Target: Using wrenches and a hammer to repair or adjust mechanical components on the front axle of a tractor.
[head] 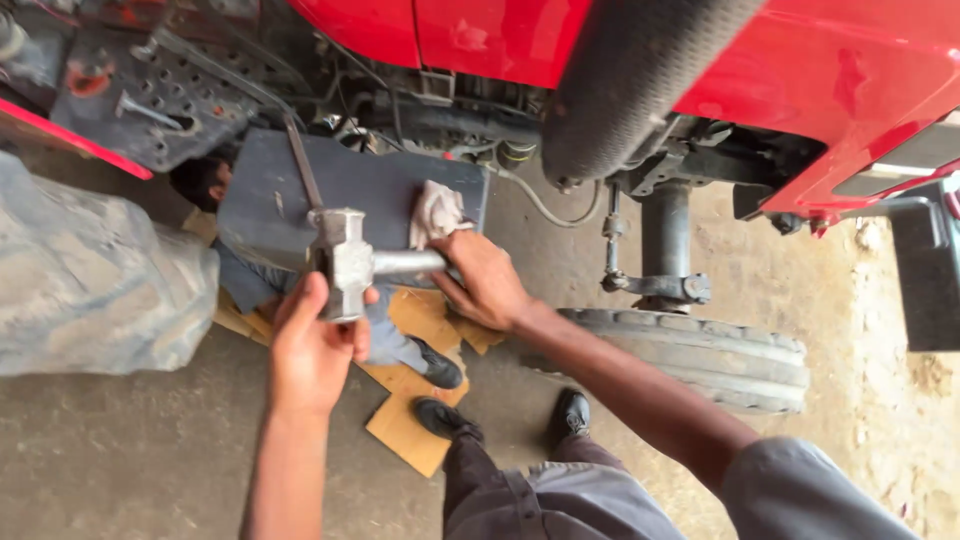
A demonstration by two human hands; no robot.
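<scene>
hammer, a heavy steel sledge by its look, hangs just in front of the grey panel under the red tractor; it is stiff and top-heavy, best gripped at head and handle. left hand cups the head, right hand closes round the handle, both arms stretched toward the panel.

The sledgehammer sits between the hands: left hand at its head, right hand on the handle to the right. Behind them a cloth lies on a flat panel. Beneath, cardboard covers the floor, seemingly under a lying person. A front tyre lies right.
</scene>
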